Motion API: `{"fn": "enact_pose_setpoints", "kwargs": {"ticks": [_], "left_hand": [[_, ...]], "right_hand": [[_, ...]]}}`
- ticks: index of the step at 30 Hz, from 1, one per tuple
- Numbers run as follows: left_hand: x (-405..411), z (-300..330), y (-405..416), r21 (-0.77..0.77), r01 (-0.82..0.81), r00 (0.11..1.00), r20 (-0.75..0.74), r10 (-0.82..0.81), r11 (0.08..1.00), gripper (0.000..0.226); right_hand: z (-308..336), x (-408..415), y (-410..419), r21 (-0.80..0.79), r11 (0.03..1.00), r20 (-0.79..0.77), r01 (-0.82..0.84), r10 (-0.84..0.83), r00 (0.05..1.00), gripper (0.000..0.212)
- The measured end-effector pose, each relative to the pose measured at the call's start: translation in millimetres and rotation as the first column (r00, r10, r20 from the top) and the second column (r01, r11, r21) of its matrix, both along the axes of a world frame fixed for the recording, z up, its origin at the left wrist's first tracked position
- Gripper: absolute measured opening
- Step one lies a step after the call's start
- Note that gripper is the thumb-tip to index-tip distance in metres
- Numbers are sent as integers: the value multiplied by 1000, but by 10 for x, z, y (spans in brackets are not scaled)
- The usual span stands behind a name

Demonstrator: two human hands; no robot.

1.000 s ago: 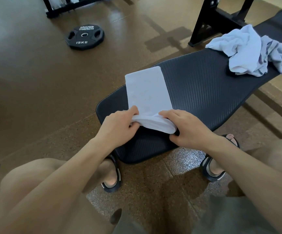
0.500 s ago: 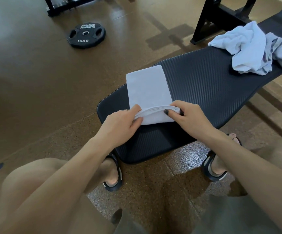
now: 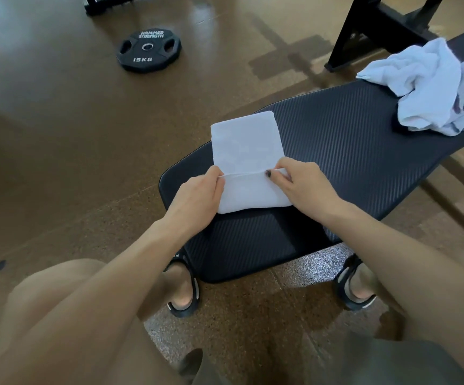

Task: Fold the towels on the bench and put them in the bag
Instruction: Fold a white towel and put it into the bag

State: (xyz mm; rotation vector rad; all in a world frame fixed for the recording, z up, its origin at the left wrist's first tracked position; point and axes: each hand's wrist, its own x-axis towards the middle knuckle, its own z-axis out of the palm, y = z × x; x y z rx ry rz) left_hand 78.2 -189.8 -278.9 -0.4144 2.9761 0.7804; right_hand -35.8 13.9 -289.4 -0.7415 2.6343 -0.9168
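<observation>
Both hands, left point(image 3: 197, 198) and right point(image 3: 303, 187), grip white towel point(image 3: 246, 151) fold edge on bench point(image 3: 350, 151) (crumpled towels point(image 3: 425, 87) farther along).

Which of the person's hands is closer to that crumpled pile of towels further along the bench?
Right. The right hand pinches the folded towel on the pile's side; the left hand holds its opposite edge.

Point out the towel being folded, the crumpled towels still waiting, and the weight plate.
folded towel point(image 3: 246, 143), head view, on its flat far half.
crumpled towels point(image 3: 425, 87), head view, middle of the heap.
weight plate point(image 3: 149, 50), head view, near its hub.
</observation>
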Motion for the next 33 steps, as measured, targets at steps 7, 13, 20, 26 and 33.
{"fn": "enact_pose_setpoints", "kwargs": {"ticks": [7,13,20,26,33], "left_hand": [[-42,-119,-22,-53,-33,999,3,33,998,22],[-55,-73,50,-150,-47,999,8,49,988,19],[-61,-116,73,-327,7,997,-65,-30,945,39],[-97,-145,-19,-332,101,983,-113,-146,938,9],[-115,-109,-80,-82,21,981,-189,-36,996,5]], "right_hand": [[-95,49,-95,141,988,-288,70,-27,957,37],[-191,16,-72,201,970,-362,134,-54,931,34],[-134,-30,-132,174,976,-502,130,-25,865,22],[-46,102,-109,287,953,-679,-96,273,681,15],[150,165,6,459,858,-459,-228,449,766,38]]}}
